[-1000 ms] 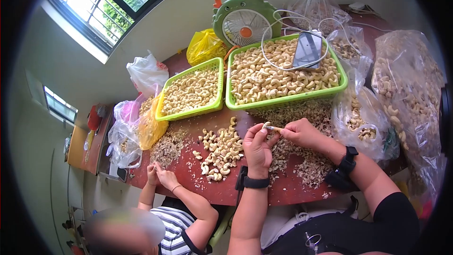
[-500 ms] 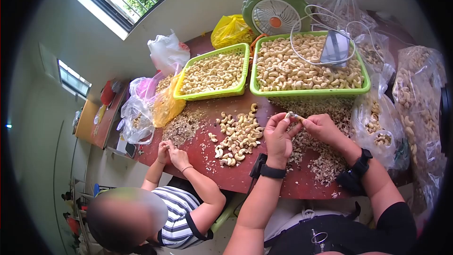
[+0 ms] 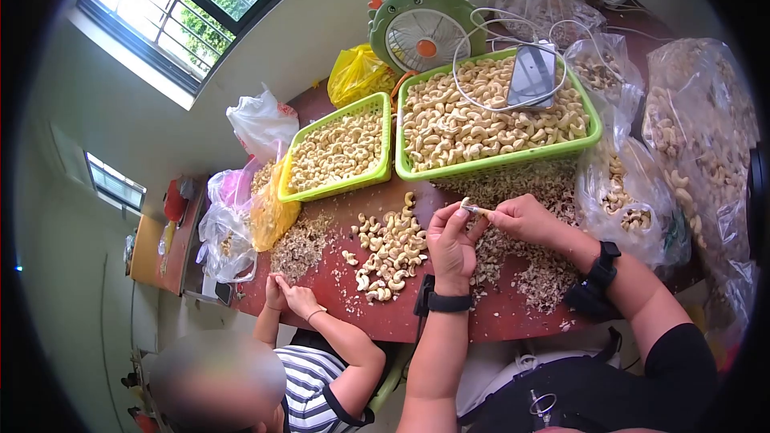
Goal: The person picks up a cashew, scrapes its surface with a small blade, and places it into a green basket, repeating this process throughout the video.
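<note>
My left hand (image 3: 454, 247) pinches a cashew nut (image 3: 465, 202) between thumb and fingertips. In my right hand (image 3: 523, 219) is a small knife (image 3: 480, 210) with a light-coloured handle, its metal end touching or close to the nut. Most of the handle is hidden by my fingers. Below both hands lies a heap of peeled skin flakes (image 3: 541, 277). Left of my left hand, a loose pile of cashews (image 3: 391, 244) rests on the dark red table (image 3: 433, 192).
Behind are a large green basket (image 3: 489, 164) and a smaller one (image 3: 333, 186), both full of cashews. A phone (image 3: 532, 76) with a white cable lies on the large one, near a green fan (image 3: 425, 36). Plastic bags (image 3: 698, 136) stand right. A co-worker's hands (image 3: 290, 295) are at left.
The view has shifted, so the baskets and table sit further left. My hands still hold the nut and knife together. The co-worker's hands have moved slightly.
</note>
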`<move>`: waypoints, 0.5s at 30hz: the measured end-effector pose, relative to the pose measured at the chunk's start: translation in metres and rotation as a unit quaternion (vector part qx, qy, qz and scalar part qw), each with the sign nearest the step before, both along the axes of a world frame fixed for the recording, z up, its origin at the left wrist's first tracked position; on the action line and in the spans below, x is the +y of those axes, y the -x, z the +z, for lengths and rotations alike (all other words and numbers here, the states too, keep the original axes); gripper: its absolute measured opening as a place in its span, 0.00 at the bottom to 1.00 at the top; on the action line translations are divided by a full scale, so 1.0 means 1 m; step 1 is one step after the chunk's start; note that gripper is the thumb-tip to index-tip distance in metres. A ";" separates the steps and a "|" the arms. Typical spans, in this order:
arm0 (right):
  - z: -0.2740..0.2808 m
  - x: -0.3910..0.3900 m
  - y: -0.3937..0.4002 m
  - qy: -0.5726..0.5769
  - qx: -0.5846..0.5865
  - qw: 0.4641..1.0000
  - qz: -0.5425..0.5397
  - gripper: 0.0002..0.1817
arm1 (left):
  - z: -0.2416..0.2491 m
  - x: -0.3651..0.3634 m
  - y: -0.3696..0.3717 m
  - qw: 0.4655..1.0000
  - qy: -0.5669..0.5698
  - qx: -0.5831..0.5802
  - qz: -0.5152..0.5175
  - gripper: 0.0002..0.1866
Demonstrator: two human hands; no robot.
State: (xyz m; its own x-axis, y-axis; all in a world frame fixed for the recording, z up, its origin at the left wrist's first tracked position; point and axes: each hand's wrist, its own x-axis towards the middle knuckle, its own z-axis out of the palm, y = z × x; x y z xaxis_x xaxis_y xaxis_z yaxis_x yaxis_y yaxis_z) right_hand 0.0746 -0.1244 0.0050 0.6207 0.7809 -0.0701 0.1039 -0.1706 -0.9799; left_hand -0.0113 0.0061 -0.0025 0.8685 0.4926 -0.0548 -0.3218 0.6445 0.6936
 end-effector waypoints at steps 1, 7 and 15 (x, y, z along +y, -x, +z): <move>0.001 0.000 0.000 -0.002 0.001 1.000 -0.003 0.17 | 0.000 0.000 0.000 1.000 0.004 -0.005 0.004 0.06; 0.003 -0.003 -0.001 0.011 -0.029 1.000 -0.004 0.17 | -0.004 0.001 0.000 1.000 -0.005 -0.014 0.006 0.05; -0.005 0.000 -0.005 0.008 -0.012 1.000 -0.020 0.18 | -0.003 -0.003 -0.001 0.999 0.004 -0.040 0.003 0.05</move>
State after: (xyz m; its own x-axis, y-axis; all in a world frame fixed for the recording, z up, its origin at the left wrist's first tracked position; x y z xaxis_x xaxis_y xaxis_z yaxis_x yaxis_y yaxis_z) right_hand 0.0793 -0.1242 -0.0005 0.6535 0.7540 -0.0672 0.1202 -0.1911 -0.9742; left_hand -0.0105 0.0032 -0.0051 0.8675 0.4974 0.0115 -0.3803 0.6481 0.6597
